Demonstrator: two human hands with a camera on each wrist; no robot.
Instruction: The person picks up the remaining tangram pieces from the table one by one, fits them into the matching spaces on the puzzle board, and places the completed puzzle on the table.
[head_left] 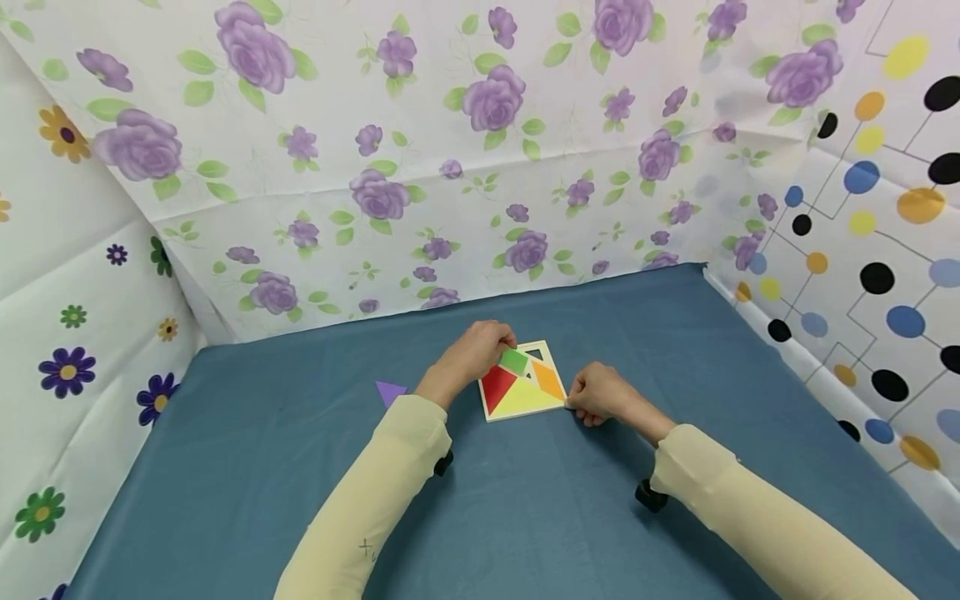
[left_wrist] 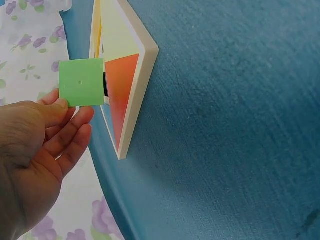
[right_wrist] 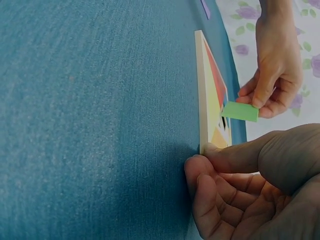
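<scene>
- Between the thumb and fingertips of the left hand (head_left: 475, 352), a green square (left_wrist: 81, 82) is pinched by one edge; it is thin, flat and bright, with sharp corners and a tiny mark at the middle of its face.
- Just ahead of those fingertips, the square hangs over the board (head_left: 527, 413), tilted up from it in the left wrist view; whether its far edge touches the board, I cannot tell.
- Below the left hand, the board is a shallow, pale, four-sided frame, lying on the blue-covered bench (head_left: 300, 475).
- Nearest the left hand inside the frame sits a red piece (head_left: 495, 389), partly hidden in the head view.
- Between the two hands, along the board's near edge, lies a large yellow triangle (head_left: 527, 398).
- Nearer the right hand (head_left: 602, 393), an orange piece (head_left: 550, 380) with slanted sides sits in the frame; dark gaps show beside and beyond it.
- At the board's near right corner, the right hand pinches the rim between thumb and forefinger, other fingers curled in.
- To the left of the left hand, well apart from the board, a purple triangle (head_left: 389, 391) lies on the bench, partly behind the forearm.
</scene>
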